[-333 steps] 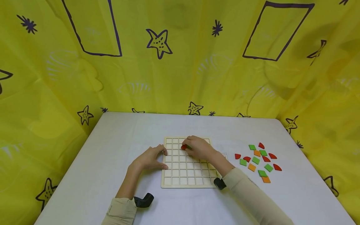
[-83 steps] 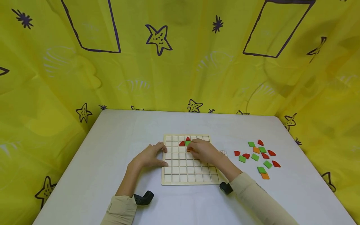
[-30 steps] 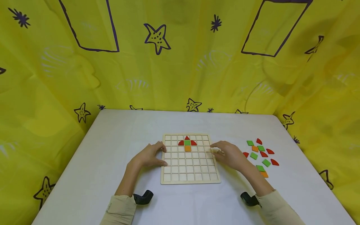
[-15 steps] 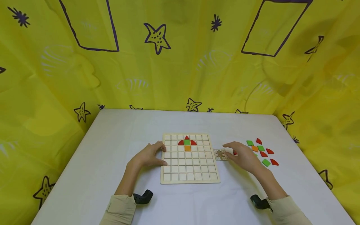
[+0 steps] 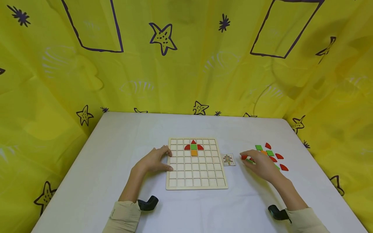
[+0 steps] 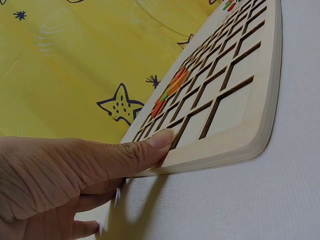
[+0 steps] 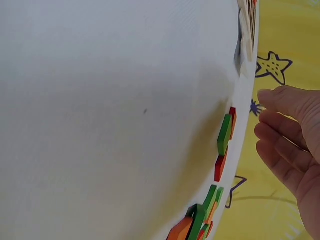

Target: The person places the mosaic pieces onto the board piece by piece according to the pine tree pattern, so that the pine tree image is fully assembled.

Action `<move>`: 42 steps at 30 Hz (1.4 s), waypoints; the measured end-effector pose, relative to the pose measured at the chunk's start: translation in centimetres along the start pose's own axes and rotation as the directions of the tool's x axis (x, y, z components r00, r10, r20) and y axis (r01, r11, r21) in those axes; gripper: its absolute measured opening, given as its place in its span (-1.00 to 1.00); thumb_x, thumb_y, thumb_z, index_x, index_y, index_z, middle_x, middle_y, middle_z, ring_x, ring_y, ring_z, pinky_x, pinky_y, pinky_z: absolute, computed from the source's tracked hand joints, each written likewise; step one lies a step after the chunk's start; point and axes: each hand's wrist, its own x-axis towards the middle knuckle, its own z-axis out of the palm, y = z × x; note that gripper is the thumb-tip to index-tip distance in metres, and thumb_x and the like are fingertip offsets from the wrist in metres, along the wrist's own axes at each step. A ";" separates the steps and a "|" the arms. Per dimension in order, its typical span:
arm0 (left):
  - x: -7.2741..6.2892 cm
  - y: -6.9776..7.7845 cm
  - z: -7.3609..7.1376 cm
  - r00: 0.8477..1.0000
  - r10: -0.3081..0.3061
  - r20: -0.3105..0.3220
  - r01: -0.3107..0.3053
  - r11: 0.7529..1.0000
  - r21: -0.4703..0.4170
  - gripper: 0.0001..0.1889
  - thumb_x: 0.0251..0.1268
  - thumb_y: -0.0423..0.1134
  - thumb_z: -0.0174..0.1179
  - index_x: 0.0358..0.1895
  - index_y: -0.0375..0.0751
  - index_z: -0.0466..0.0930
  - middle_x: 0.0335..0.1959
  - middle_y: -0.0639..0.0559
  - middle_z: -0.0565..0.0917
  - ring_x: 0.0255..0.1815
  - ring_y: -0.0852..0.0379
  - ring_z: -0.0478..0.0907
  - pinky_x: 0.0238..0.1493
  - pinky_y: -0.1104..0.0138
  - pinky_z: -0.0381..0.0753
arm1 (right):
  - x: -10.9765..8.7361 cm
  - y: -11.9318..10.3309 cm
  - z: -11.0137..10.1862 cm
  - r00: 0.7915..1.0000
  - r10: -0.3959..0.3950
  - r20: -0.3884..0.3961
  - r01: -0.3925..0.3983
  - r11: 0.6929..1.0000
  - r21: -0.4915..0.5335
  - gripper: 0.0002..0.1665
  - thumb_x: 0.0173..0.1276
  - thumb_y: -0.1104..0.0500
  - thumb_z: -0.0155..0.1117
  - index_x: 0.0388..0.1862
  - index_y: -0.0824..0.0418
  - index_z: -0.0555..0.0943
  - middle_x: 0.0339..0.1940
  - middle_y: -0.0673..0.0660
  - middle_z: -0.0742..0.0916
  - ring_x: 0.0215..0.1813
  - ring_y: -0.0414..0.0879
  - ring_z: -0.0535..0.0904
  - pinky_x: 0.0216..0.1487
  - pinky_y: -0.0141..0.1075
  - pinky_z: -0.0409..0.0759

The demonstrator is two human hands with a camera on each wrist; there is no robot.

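My left hand (image 5: 155, 160) rests at the left edge of a pale wooden grid board (image 5: 188, 183), thumb over the rim in the left wrist view. On the board, an upright red triangle (image 5: 193, 142) tops a green square (image 5: 193, 147), flanked by red quarter-round tiles (image 5: 187, 147). An orange square (image 5: 194, 152) sits below the green one. My right hand (image 5: 259, 164) hovers over the loose tiles, fingertips right above a red tile (image 5: 244, 157); in the right wrist view its loosely bent fingers (image 7: 280, 127) hold nothing. The hand hides some tiles behind it.
A small card (image 5: 228, 159) with a coloured grid pattern lies against the board's right side. Loose red, green and orange tiles, such as a green square (image 5: 258, 147), are scattered at the right on the white table (image 5: 131, 129). A yellow patterned curtain (image 5: 186, 71) surrounds the table.
Red, green and orange tiles now sit in the upper cells of the board. My right hand has moved right, off the board and past the card, to the loose tiles. The left hand stays put.
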 end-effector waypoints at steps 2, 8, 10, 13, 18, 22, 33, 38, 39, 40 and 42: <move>0.0 0.0 0.0 1.000 0.004 0.000 -0.004 1.000 0.000 -0.51 0.03 -0.17 0.61 -0.05 -0.10 0.51 0.21 -0.11 0.61 0.36 -0.13 0.48 0.61 -0.20 -0.03 | -0.2 0.3 -0.1 1.000 0.003 0.011 -0.003 1.000 0.000 -0.66 0.27 0.38 0.47 0.04 0.37 0.70 -0.01 0.25 0.78 0.02 0.21 0.68 0.01 0.12 0.72; 0.2 -0.2 0.0 1.000 0.008 -0.001 -0.008 1.000 -0.001 -0.52 0.04 -0.17 0.61 -0.05 -0.10 0.51 0.20 -0.08 0.61 0.37 -0.12 0.48 0.61 -0.20 -0.04 | -0.9 1.1 -0.3 0.999 0.031 0.044 -0.031 0.999 -0.010 -0.67 0.28 0.35 0.47 0.03 0.32 0.72 -0.03 0.21 0.78 0.01 0.17 0.68 0.03 0.13 0.71; 0.1 -0.2 -0.1 1.000 0.006 -0.004 -0.006 1.000 -0.001 -0.52 0.04 -0.17 0.61 -0.05 -0.10 0.51 0.19 -0.08 0.61 0.36 -0.12 0.48 0.61 -0.21 -0.03 | -1.1 1.4 -0.3 0.997 0.047 0.055 -0.047 0.999 -0.006 -0.69 0.28 0.35 0.47 0.01 0.30 0.72 -0.06 0.18 0.78 -0.03 0.14 0.67 0.02 0.12 0.71; 0.1 -0.1 -0.1 1.000 -0.005 -0.005 0.005 1.000 -0.003 -0.52 0.04 -0.16 0.61 -0.05 -0.09 0.51 0.21 -0.08 0.61 0.38 -0.14 0.47 0.60 -0.22 -0.01 | -1.3 1.6 -0.3 0.996 0.061 0.068 -0.061 0.998 -0.008 -0.70 0.28 0.35 0.47 0.00 0.29 0.72 -0.10 0.13 0.77 -0.07 0.08 0.66 0.00 0.10 0.71; 0.1 -0.1 0.0 1.000 -0.019 -0.008 0.019 1.000 -0.003 -0.51 0.04 -0.14 0.61 -0.05 -0.07 0.51 0.22 -0.07 0.61 0.39 -0.14 0.46 0.59 -0.22 0.04 | -1.4 1.8 -0.2 0.994 0.080 0.080 -0.079 0.997 -0.016 -0.69 0.27 0.35 0.48 0.00 0.28 0.72 -0.11 0.11 0.78 -0.07 0.07 0.66 0.00 0.09 0.72; 0.1 -0.1 -0.1 1.000 -0.019 -0.011 0.019 1.000 -0.005 -0.51 0.03 -0.14 0.61 -0.05 -0.07 0.52 0.20 -0.07 0.62 0.35 -0.12 0.48 0.58 -0.23 0.07 | -1.4 1.7 -0.1 0.992 0.089 0.086 -0.088 0.996 -0.018 -0.68 0.25 0.35 0.49 0.00 0.29 0.73 -0.10 0.14 0.78 -0.05 0.11 0.67 0.02 0.12 0.72; 0.1 0.1 -0.2 1.000 -0.022 -0.008 0.022 1.000 -0.003 -0.52 0.05 -0.15 0.61 -0.04 -0.08 0.51 0.23 -0.10 0.61 0.39 -0.14 0.46 0.58 -0.21 0.07 | -1.1 1.5 0.1 0.990 0.112 0.090 -0.113 0.994 0.007 -0.71 0.26 0.34 0.47 -0.03 0.27 0.70 -0.15 0.08 0.75 -0.10 0.04 0.63 0.00 0.06 0.73; -0.1 0.0 -0.1 1.000 -0.022 -0.003 0.022 1.000 -0.005 -0.51 0.04 -0.15 0.61 -0.04 -0.09 0.52 0.21 -0.09 0.61 0.36 -0.16 0.47 0.53 -0.20 0.20 | -1.0 1.1 0.1 0.981 0.150 0.127 -0.154 0.988 0.025 -0.75 0.24 0.29 0.49 -0.10 0.24 0.69 -0.22 0.02 0.73 -0.16 -0.03 0.59 -0.10 -0.08 0.71; -0.1 0.0 0.0 1.000 -0.024 -0.005 0.024 1.000 -0.003 -0.51 0.04 -0.15 0.61 -0.04 -0.08 0.52 0.21 -0.08 0.61 0.34 -0.15 0.48 0.52 -0.19 0.24 | -1.0 1.0 0.1 0.979 0.155 0.131 -0.160 0.987 0.027 -0.76 0.23 0.28 0.49 -0.12 0.23 0.69 -0.23 0.01 0.73 -0.17 -0.04 0.59 -0.11 -0.11 0.71; -0.1 0.0 0.0 1.000 -0.028 -0.005 0.028 1.000 -0.006 -0.51 0.04 -0.15 0.61 -0.04 -0.08 0.52 0.20 -0.07 0.62 0.33 -0.14 0.48 0.51 -0.18 0.27 | -0.9 0.9 0.1 0.979 0.156 0.132 -0.161 0.987 0.027 -0.77 0.23 0.28 0.49 -0.14 0.22 0.69 -0.24 0.01 0.73 -0.18 -0.05 0.59 -0.12 -0.12 0.70; -0.1 0.0 0.0 1.000 -0.022 -0.007 0.022 1.000 -0.003 -0.51 0.04 -0.15 0.61 -0.04 -0.08 0.52 0.19 -0.07 0.62 0.31 -0.12 0.49 0.52 -0.18 0.25 | -0.8 0.7 0.1 0.981 0.143 0.127 -0.148 0.988 0.031 -0.78 0.22 0.28 0.50 -0.16 0.22 0.69 -0.24 0.01 0.73 -0.20 -0.06 0.58 -0.15 -0.15 0.70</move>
